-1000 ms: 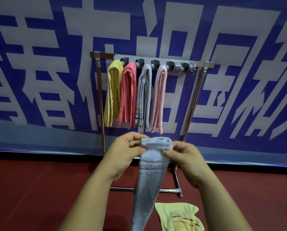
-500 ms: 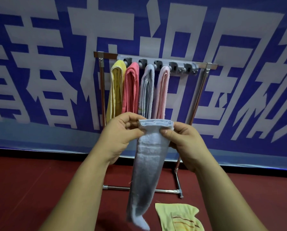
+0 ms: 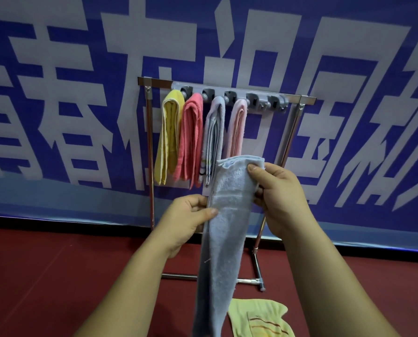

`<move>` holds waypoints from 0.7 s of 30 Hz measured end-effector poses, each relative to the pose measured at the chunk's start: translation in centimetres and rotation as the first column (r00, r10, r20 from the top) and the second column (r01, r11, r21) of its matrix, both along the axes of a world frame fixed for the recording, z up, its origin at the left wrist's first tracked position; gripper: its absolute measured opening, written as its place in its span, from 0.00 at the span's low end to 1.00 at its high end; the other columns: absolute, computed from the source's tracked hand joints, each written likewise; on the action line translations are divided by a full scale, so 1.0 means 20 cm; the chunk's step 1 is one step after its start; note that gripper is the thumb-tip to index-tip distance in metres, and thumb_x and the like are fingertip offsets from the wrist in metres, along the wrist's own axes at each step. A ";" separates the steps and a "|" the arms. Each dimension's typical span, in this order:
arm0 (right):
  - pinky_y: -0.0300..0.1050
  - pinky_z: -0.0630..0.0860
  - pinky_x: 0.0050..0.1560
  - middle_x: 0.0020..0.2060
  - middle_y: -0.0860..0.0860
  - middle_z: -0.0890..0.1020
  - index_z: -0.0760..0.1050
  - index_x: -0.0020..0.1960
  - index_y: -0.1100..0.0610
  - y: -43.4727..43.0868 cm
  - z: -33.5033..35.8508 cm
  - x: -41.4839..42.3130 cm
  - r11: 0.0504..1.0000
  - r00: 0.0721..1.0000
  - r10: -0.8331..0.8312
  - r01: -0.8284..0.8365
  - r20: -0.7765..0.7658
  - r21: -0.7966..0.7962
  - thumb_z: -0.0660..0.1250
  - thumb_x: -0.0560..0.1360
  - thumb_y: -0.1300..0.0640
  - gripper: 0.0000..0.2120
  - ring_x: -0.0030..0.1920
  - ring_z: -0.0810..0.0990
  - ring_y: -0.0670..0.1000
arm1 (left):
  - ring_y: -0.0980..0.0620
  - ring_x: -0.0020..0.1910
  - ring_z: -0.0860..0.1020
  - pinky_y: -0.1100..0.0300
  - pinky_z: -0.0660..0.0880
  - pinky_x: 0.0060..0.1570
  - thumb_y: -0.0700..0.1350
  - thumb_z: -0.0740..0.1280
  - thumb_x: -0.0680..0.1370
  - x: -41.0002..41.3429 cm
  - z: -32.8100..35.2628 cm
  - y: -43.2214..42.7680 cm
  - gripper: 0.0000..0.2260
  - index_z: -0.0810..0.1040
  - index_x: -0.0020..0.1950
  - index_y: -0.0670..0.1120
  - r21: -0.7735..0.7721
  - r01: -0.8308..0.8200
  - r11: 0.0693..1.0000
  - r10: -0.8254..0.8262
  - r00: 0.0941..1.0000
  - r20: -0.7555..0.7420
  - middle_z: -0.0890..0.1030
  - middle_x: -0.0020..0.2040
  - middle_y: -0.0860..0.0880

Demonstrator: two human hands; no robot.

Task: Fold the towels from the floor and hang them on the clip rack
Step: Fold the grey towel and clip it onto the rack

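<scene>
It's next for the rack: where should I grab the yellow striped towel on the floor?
The yellow striped towel lies flat on the floor; pinch its far right corner from above, since the blue towel hangs before its left edge.

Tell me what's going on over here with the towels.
A person holds a folded blue towel in front of the clip rack. The right hand grips its top end; the left hand pinches its edge lower down. On the rack hang a yellow towel, a coral towel, a grey towel and a pink towel; the clips at its right end hold nothing. A striped towel lies on the floor.
</scene>
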State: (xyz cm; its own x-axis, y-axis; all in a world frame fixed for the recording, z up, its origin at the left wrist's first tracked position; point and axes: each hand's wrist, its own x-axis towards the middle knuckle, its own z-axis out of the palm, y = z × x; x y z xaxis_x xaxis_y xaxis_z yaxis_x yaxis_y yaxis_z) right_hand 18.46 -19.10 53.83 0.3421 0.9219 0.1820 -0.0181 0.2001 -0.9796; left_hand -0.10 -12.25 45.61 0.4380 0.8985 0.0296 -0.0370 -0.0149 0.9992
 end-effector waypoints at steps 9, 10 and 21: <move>0.49 0.84 0.48 0.44 0.54 0.89 0.88 0.50 0.55 0.00 0.05 0.00 0.988 0.983 -0.145 0.137 0.111 0.074 0.71 0.80 0.58 0.06 0.46 0.88 0.52 | 0.49 0.56 0.86 0.56 0.82 0.59 0.32 0.64 0.85 0.11 -0.07 -0.04 0.11 0.84 0.61 0.40 0.003 0.099 0.995 -0.099 0.993 0.066 0.89 0.56 0.44; 0.51 0.84 0.49 0.45 0.55 0.89 0.88 0.51 0.56 0.00 0.05 0.01 0.987 0.985 -0.147 0.142 0.088 0.070 0.72 0.80 0.58 0.06 0.48 0.88 0.54 | 0.50 0.54 0.86 0.57 0.83 0.57 0.31 0.65 0.84 0.11 -0.08 -0.03 0.11 0.85 0.59 0.41 0.006 0.098 0.995 -0.098 0.993 0.062 0.89 0.54 0.44; 0.59 0.83 0.53 0.50 0.62 0.88 0.87 0.52 0.59 0.00 0.12 0.03 0.985 0.991 -0.134 0.131 0.018 0.114 0.70 0.81 0.58 0.08 0.49 0.86 0.59 | 0.45 0.43 0.81 0.53 0.80 0.45 0.30 0.73 0.78 0.18 -0.03 0.02 0.06 0.85 0.53 0.38 0.076 0.002 0.997 -0.006 0.998 0.057 0.88 0.49 0.37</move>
